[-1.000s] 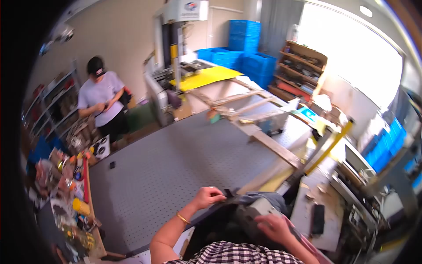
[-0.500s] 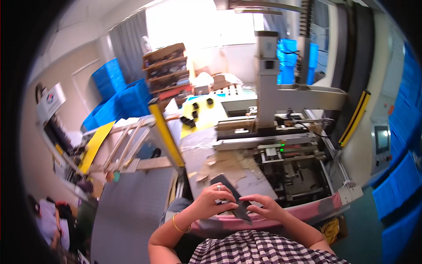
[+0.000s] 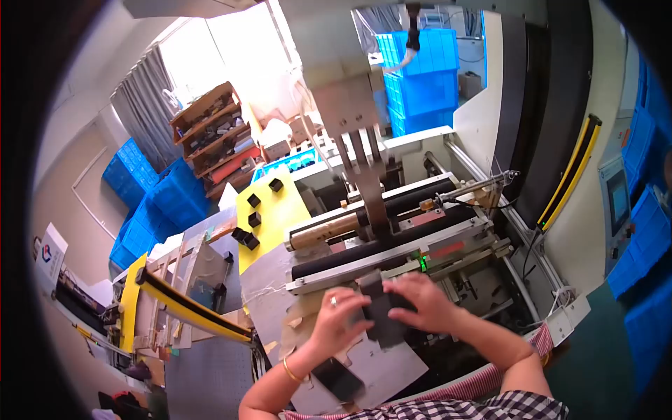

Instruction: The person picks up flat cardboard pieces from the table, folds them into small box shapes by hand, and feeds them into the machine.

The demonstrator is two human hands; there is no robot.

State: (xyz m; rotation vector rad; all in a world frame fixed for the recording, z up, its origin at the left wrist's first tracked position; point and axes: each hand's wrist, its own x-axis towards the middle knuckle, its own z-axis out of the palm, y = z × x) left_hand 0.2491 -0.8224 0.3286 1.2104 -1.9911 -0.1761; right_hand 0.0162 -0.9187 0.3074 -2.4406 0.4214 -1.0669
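Note:
A dark grey, box-like piece is between my hands, above the front edge of the machine; it is blurred by motion. My left hand, with a ring and a bangle, has its curled fingertips at the piece's left edge. From the other side, the fingers of my right hand close on its upper right part. Lower down, a flat dark piece lies on the grey worktop below my left wrist. Brown paper scraps lie partly hidden behind my left hand.
The machine's black roller and metal column stand just beyond my hands. Several small black boxes sit on a yellow sheet. Yellow-black bars flank the worktop. Blue crates are stacked behind.
My view has shifted closer to the machine. Both hands have moved forward from the front edge with a dark piece between them. A flat dark piece now shows on the worktop.

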